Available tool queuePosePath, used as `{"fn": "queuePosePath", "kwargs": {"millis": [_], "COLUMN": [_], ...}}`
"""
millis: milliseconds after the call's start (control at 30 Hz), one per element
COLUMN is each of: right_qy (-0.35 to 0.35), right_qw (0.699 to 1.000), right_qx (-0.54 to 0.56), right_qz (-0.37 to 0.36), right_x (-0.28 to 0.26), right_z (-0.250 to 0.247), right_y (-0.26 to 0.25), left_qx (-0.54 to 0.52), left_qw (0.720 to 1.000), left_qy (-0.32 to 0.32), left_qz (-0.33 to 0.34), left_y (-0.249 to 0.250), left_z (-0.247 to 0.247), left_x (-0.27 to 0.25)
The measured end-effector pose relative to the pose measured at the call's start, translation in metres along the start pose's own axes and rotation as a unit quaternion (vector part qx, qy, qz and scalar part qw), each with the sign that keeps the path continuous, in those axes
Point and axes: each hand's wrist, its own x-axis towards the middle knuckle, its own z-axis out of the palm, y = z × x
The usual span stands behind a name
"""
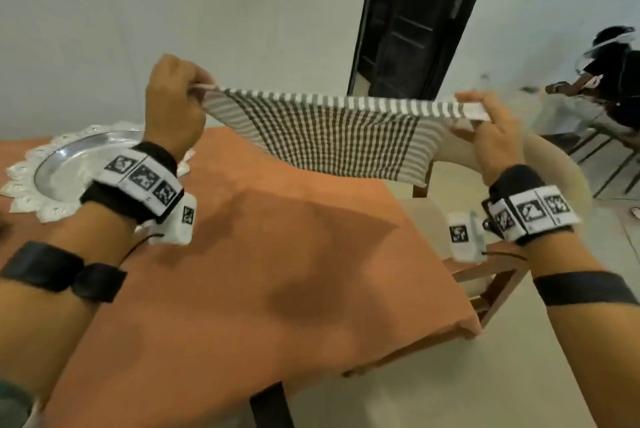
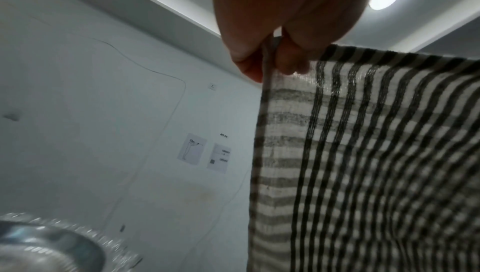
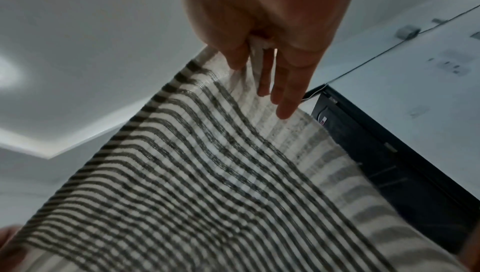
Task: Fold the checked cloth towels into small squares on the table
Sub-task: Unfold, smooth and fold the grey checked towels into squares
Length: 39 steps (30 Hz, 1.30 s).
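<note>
A grey-and-white checked towel [image 1: 329, 137] hangs stretched in the air above the far part of the orange table [image 1: 277, 272]. My left hand [image 1: 176, 98] pinches its upper left corner, and my right hand [image 1: 485, 123] pinches the upper right corner. The left wrist view shows thumb and finger of the left hand [image 2: 270, 58] clamped on the towel [image 2: 376, 163] edge. In the right wrist view the right hand [image 3: 262, 46] pinches the towel [image 3: 207, 173] corner, with the other fingers [image 3: 288, 95] lying straight along the cloth.
A silver plate [image 1: 72, 164] on a white lace doily [image 1: 20, 182] sits at the table's left. A wooden chair [image 1: 491, 275] with a cream cushion stands at the table's right edge. A dark doorway [image 1: 415, 19] is behind, and a person [image 1: 609, 74] sits far right.
</note>
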Motion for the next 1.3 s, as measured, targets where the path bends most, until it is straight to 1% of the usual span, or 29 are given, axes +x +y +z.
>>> {"fn": "queuePosePath", "kwargs": {"millis": [33,100,167,233,267,300,333,400,467,533,600,633,667,700,733,767,800,833,900,967,1000,1100,1167,1233,1267,1300], "right_qy": [-0.036,-0.117,-0.199,-0.264,-0.295,-0.322,-0.352,-0.413,-0.485,-0.533,-0.567,-0.583,-0.601,-0.615,-0.622,-0.623,-0.614,-0.596,-0.545,-0.506,-0.496,-0.481,-0.463,-0.451,-0.451,-0.457], "right_qw": [0.999,0.988,0.966,0.943,0.927,0.906,0.879,0.825,0.77,0.728,0.7,0.682,0.661,0.644,0.638,0.643,0.662,0.689,0.74,0.77,0.773,0.762,0.76,0.76,0.758,0.753], "right_qx": [-0.025,-0.098,-0.163,-0.2,-0.231,-0.273,-0.322,-0.384,-0.414,-0.431,-0.428,-0.431,-0.434,-0.432,-0.426,-0.415,-0.4,-0.386,-0.372,-0.37,-0.376,-0.408,-0.425,-0.433,-0.435,-0.438], "right_qz": [-0.001,0.005,0.018,0.021,0.015,0.015,0.022,0.02,0.021,0.027,0.071,0.098,0.122,0.144,0.158,0.163,0.155,0.147,0.13,0.122,0.121,0.145,0.166,0.176,0.181,0.181], "right_x": [-0.012,-0.04,-0.072,-0.103,-0.118,-0.13,-0.14,-0.162,-0.179,-0.189,-0.192,-0.192,-0.189,-0.187,-0.183,-0.179,-0.173,-0.168,-0.159,-0.151,-0.147,-0.128,-0.119,-0.114,-0.111,-0.11], "right_z": [-0.005,-0.012,-0.016,-0.018,-0.018,-0.016,-0.015,-0.011,-0.007,-0.004,-0.002,-0.003,-0.002,0.002,0.009,0.019,0.031,0.046,0.089,0.137,0.161,0.217,0.237,0.248,0.253,0.254], "right_y": [0.014,0.045,0.074,0.103,0.12,0.137,0.15,0.162,0.159,0.151,0.141,0.135,0.128,0.119,0.111,0.107,0.102,0.1,0.101,0.111,0.118,0.141,0.155,0.164,0.171,0.175], "left_qx": [0.016,0.052,0.073,0.086,0.097,0.111,0.125,0.146,0.158,0.168,0.158,0.155,0.156,0.153,0.146,0.132,0.113,0.092,0.054,0.035,0.039,0.093,0.128,0.139,0.141,0.146], "left_qw": [1.0,0.996,0.988,0.973,0.964,0.958,0.95,0.933,0.911,0.881,0.848,0.838,0.833,0.836,0.847,0.86,0.87,0.873,0.863,0.848,0.84,0.8,0.783,0.768,0.757,0.752], "left_qy": [-0.011,-0.062,-0.133,-0.215,-0.245,-0.263,-0.282,-0.327,-0.376,-0.435,-0.488,-0.499,-0.498,-0.49,-0.47,-0.45,-0.437,-0.436,-0.461,-0.491,-0.508,-0.572,-0.593,-0.608,-0.621,-0.628], "left_qz": [-0.008,-0.03,-0.023,-0.024,-0.031,-0.036,-0.04,-0.037,-0.056,-0.085,-0.132,-0.161,-0.184,-0.195,-0.202,-0.201,-0.199,-0.197,-0.2,-0.197,-0.189,-0.157,-0.139,-0.147,-0.145,-0.136], "left_y": [0.003,0.004,0.0,-0.004,-0.005,-0.006,-0.007,-0.006,-0.006,-0.007,-0.001,0.004,0.007,0.012,0.018,0.023,0.029,0.033,0.036,0.033,0.03,0.004,-0.013,-0.027,-0.033,-0.036], "left_z": [-0.001,-0.003,-0.006,-0.008,-0.01,-0.01,-0.01,-0.01,-0.012,-0.015,-0.019,-0.02,-0.019,-0.016,-0.01,-0.003,0.008,0.023,0.058,0.093,0.108,0.144,0.159,0.17,0.179,0.184], "left_x": [-0.023,-0.073,-0.122,-0.169,-0.192,-0.211,-0.231,-0.266,-0.296,-0.316,-0.321,-0.317,-0.311,-0.303,-0.292,-0.284,-0.275,-0.267,-0.251,-0.235,-0.228,-0.206,-0.195,-0.193,-0.194,-0.197]}}
